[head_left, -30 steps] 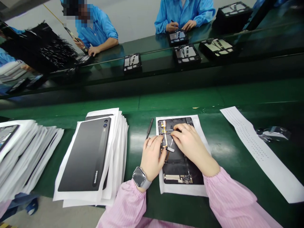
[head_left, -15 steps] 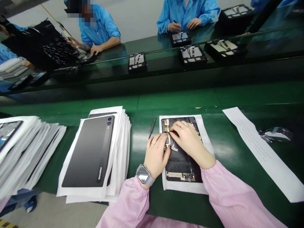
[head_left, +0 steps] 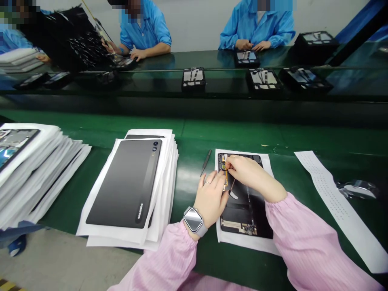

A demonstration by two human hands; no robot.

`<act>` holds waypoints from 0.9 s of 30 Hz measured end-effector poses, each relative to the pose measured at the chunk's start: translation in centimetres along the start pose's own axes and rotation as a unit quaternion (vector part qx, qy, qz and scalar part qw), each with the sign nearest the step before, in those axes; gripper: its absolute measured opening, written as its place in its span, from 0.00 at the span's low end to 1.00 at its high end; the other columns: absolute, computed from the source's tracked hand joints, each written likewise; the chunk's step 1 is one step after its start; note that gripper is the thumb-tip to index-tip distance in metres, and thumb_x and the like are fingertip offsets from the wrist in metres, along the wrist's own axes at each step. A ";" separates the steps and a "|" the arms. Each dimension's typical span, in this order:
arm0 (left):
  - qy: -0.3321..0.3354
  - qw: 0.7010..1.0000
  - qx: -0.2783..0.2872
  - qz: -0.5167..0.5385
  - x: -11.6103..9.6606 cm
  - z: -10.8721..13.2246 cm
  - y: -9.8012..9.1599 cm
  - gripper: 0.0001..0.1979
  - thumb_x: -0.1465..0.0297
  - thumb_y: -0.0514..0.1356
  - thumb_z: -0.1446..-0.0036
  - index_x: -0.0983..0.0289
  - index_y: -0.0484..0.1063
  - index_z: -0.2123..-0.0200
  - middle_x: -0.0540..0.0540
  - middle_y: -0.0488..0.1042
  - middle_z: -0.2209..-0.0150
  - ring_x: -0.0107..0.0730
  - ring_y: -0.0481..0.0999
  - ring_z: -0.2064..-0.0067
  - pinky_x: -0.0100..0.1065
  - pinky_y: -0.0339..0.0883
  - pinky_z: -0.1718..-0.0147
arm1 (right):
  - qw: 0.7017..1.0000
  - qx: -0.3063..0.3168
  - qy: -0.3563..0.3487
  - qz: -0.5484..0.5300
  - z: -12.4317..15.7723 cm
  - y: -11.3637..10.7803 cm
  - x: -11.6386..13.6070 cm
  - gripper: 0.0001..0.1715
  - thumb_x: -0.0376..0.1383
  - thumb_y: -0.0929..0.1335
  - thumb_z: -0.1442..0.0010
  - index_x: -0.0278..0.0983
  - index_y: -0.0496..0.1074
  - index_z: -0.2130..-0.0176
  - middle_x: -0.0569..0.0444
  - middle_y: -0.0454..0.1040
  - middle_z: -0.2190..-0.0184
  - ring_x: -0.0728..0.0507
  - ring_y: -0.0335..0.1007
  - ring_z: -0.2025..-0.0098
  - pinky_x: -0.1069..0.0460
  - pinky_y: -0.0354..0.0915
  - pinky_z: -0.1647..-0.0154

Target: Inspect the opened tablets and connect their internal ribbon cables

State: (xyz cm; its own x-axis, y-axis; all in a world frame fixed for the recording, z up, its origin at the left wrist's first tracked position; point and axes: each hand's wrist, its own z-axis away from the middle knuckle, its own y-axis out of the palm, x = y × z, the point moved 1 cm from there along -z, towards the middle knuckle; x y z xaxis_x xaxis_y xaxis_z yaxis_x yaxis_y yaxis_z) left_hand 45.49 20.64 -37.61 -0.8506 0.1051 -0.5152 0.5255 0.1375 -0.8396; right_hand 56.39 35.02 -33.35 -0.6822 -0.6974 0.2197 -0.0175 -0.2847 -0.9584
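An opened tablet (head_left: 245,206) with its circuit boards showing lies on a white sheet (head_left: 242,242) in front of me. My left hand (head_left: 210,198), with a watch on the wrist, rests its fingers on the tablet's left edge. My right hand (head_left: 250,173) pinches a thin orange flex cable (head_left: 226,178) near the tablet's upper left corner. Fingers of both hands are curled together over the cable. A small silver strip (head_left: 234,195) lies on the tablet just below the hands.
A black stylus-like tool (head_left: 206,161) lies left of the sheet. A stack of tablet back covers (head_left: 127,182) in white sleeves is to the left, another pile (head_left: 27,169) farther left. A perforated paper strip (head_left: 333,202) and a crumpled clear wrapper (head_left: 357,188) lie right. People in blue coats (head_left: 145,32) work across the belt.
My head has turned, so the whole scene sits further right and higher. My right hand moved up toward the tablet's top left corner along the cable; my left hand stayed at the left edge.
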 end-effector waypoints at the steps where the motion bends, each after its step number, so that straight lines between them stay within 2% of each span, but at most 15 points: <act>1: 0.002 1.000 0.002 0.001 0.1 0.0 0.0 0.22 0.70 0.54 0.33 0.62 0.61 0.37 0.57 0.66 0.34 0.44 0.62 0.33 0.55 0.53 0.32 | 1.000 0.007 0.000 0.004 -0.2 0.0 -0.1 0.13 0.20 0.67 0.40 0.37 0.73 0.67 0.53 0.77 0.67 0.43 0.73 0.69 0.51 0.56 0.73; 4: 0.002 1.000 0.004 0.002 0.2 0.2 0.2 0.22 0.69 0.53 0.32 0.63 0.60 0.36 0.56 0.65 0.33 0.44 0.60 0.32 0.55 0.51 0.32 | 1.000 0.021 -0.012 0.017 -0.6 0.4 -0.6 0.12 0.21 0.66 0.39 0.36 0.73 0.68 0.51 0.76 0.68 0.43 0.73 0.69 0.52 0.57 0.72; 11: 0.006 1.000 -0.009 0.003 0.2 0.3 0.4 0.20 0.68 0.52 0.32 0.62 0.62 0.38 0.56 0.66 0.34 0.43 0.60 0.32 0.54 0.52 0.32 | 0.992 0.063 -0.096 0.061 -1.5 0.4 -1.4 0.14 0.19 0.65 0.39 0.34 0.73 0.69 0.47 0.77 0.68 0.40 0.74 0.67 0.51 0.60 0.68; 16: 0.005 1.000 -0.013 0.006 0.3 0.2 0.3 0.20 0.68 0.53 0.32 0.62 0.62 0.38 0.56 0.66 0.34 0.43 0.60 0.32 0.55 0.51 0.32 | 0.986 0.084 -0.119 0.075 -1.9 -0.3 -1.0 0.12 0.20 0.68 0.43 0.36 0.70 0.72 0.53 0.73 0.74 0.43 0.70 0.74 0.52 0.56 0.74; 19: 0.006 1.000 -0.018 0.003 0.3 0.3 0.4 0.20 0.68 0.53 0.32 0.62 0.62 0.38 0.56 0.66 0.34 0.43 0.60 0.32 0.54 0.51 0.32 | 0.985 0.081 -0.132 0.075 -1.9 -0.3 -1.2 0.12 0.21 0.69 0.44 0.37 0.69 0.72 0.55 0.73 0.74 0.45 0.69 0.74 0.53 0.55 0.74; 27: 0.003 1.000 -0.019 0.004 0.3 0.3 0.5 0.20 0.68 0.53 0.32 0.62 0.63 0.39 0.55 0.65 0.33 0.43 0.60 0.32 0.54 0.50 0.31 | 0.985 0.025 -0.150 0.082 -0.8 -0.3 -2.0 0.13 0.21 0.67 0.42 0.38 0.67 0.71 0.55 0.74 0.72 0.44 0.69 0.73 0.51 0.56 0.72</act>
State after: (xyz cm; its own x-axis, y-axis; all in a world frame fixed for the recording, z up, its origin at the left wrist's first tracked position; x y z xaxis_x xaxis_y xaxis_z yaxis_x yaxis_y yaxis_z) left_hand 45.52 20.49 -38.25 -0.8466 0.1127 -0.5201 0.5322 0.1736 -0.8286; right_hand 57.17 37.03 -33.66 -0.4257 -0.8977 0.1140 0.1156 -0.1789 -0.9771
